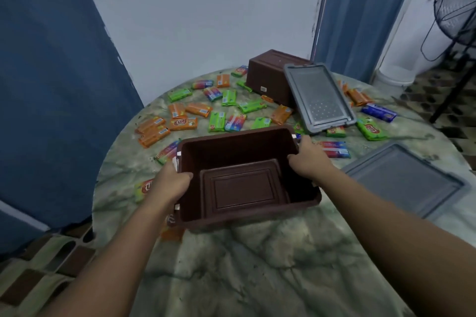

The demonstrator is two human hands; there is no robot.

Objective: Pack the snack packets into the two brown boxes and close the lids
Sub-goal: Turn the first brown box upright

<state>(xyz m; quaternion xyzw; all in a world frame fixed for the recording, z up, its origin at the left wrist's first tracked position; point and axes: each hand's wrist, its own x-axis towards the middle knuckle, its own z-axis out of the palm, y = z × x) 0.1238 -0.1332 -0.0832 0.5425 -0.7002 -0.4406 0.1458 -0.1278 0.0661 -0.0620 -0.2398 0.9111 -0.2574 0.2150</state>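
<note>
An empty brown box (239, 147) sits upright at the table's middle, its inside bare. My left hand (171, 183) grips its left rim and my right hand (307, 159) grips its right rim. A second brown box (268, 74) lies upside down at the back of the table. A grey lid (319, 96) leans against that box. Another grey lid (407, 180) lies flat at the right. Several orange packets (183, 123), green packets (216, 121) and blue packets (378, 112) are scattered over the far half of the table.
The round table has a green marbled cover (257, 265). A green packet (143, 189) lies left of my left wrist. A multicoloured packet (334, 149) lies right of the held box. Blue curtains hang left and right; a fan (458, 8) stands at far right.
</note>
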